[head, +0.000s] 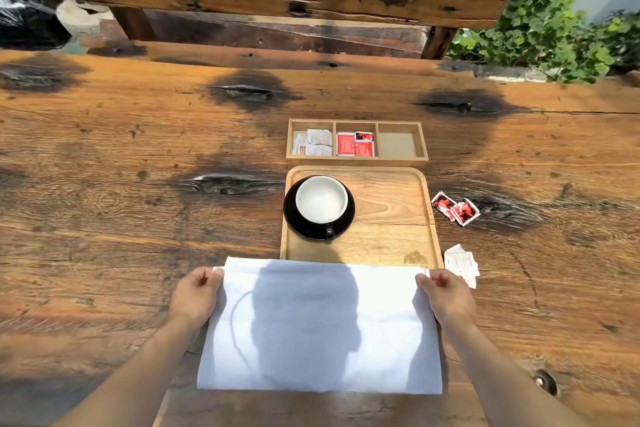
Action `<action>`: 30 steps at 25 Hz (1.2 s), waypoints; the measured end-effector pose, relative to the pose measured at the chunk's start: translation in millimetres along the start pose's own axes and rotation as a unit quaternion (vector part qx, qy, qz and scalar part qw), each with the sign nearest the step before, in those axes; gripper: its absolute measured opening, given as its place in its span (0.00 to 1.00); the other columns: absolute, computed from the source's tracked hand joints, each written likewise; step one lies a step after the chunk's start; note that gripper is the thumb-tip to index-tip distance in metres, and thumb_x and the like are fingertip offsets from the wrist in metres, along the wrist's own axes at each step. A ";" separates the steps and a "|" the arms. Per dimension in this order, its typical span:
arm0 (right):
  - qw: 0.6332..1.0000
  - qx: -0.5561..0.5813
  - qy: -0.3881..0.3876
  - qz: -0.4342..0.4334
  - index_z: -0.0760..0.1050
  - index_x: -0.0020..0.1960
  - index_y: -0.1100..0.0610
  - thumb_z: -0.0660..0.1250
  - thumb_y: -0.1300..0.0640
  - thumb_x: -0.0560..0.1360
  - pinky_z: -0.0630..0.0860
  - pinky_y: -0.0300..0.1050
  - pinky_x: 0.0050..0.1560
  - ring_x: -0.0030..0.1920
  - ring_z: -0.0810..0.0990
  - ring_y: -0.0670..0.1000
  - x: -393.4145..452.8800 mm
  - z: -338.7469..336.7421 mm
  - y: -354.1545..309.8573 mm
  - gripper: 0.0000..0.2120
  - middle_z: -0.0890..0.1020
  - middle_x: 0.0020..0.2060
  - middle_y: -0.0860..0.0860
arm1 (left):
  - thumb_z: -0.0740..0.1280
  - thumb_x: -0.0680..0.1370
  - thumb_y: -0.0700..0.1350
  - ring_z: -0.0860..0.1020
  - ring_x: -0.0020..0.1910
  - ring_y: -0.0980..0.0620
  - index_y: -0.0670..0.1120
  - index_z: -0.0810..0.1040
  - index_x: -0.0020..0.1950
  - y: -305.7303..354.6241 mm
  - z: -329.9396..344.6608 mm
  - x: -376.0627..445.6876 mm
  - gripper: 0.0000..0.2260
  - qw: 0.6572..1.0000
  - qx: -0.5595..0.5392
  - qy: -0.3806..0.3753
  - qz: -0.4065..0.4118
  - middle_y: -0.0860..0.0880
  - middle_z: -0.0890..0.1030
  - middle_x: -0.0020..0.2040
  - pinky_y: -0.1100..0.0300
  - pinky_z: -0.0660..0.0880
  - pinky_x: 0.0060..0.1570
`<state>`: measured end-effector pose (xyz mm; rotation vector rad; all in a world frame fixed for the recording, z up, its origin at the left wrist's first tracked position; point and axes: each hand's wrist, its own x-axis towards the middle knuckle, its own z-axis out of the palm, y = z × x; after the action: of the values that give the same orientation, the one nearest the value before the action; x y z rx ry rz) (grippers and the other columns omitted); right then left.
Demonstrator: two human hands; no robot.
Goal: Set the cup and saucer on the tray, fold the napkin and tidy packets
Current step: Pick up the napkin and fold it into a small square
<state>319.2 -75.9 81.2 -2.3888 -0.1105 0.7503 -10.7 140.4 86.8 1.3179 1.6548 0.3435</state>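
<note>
White napkin [320, 329] lies spread flat on the wooden counter [121, 218] right in front of the person, its far edge just overlapping the near rim of the tray [391, 215]. Both hands are on that far edge: the left hand [195, 295] has its fingers [216, 273] pinched on the far left corner, and the right hand [448, 295] has its fingers [424, 279] pinched on the far right corner. A shadow of the person's head and shoulders falls across the cloth.

On the tray's left side sits the black saucer [294, 218], slightly overhanging the tray's left rim, with the cup [321, 199] standing upright on it (white inside, its dark handle pointing toward the person).

Beyond the tray, just behind its far rim, is a wooden organiser box [356, 158] with three compartments: white packets [313, 142] in the left one, red packets [356, 144] in the middle one, nothing visible in the right one.

Loose on the counter to the right of the tray lie two red-and-white packets [455, 208], and nearer the right hand a few white loose packets [460, 262], close beside the tray's near right corner.
</note>
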 end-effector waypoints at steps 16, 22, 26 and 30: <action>0.990 0.074 0.028 0.115 0.75 0.52 0.58 0.75 0.53 0.68 0.74 0.50 0.53 0.48 0.77 0.58 11.1 16.7 -17.3 0.16 0.81 0.52 0.58 | 0.67 0.78 0.44 0.71 0.37 0.48 0.43 0.76 0.35 1.3 11.4 25.9 0.12 0.998 -0.049 -0.024 -0.015 0.45 0.76 0.34 0.56 0.68 0.40; 0.953 0.240 -0.055 0.177 0.77 0.51 0.62 0.76 0.59 0.68 0.74 0.53 0.61 0.52 0.79 0.58 8.1 8.3 -13.9 0.15 0.81 0.50 0.58 | 0.68 0.77 0.40 0.75 0.42 0.47 0.49 0.75 0.55 6.6 10.4 20.9 0.09 0.996 -0.087 -0.016 -0.027 0.45 0.77 0.40 0.54 0.72 0.48; 0.939 0.251 -0.118 0.203 0.77 0.58 0.65 0.77 0.53 0.67 0.73 0.57 0.62 0.57 0.79 0.61 10.5 -0.7 -12.0 0.25 0.82 0.55 0.60 | 0.68 0.78 0.41 0.74 0.35 0.47 0.44 0.76 0.37 1.4 6.3 20.2 0.09 0.990 -0.126 -0.023 -0.065 0.47 0.78 0.33 0.57 0.72 0.37; 0.944 0.258 -0.126 0.165 0.78 0.53 0.60 0.77 0.52 0.67 0.70 0.55 0.65 0.59 0.78 0.59 8.4 -5.4 -8.8 0.19 0.82 0.55 0.57 | 0.67 0.78 0.43 0.73 0.36 0.49 0.41 0.76 0.39 1.8 2.9 13.5 0.10 0.987 -0.151 -0.030 -0.046 0.46 0.78 0.35 0.58 0.69 0.36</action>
<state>330.0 -69.7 85.8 -1.8210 0.3506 1.0878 -6.8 151.8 79.9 1.0133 1.5395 0.4744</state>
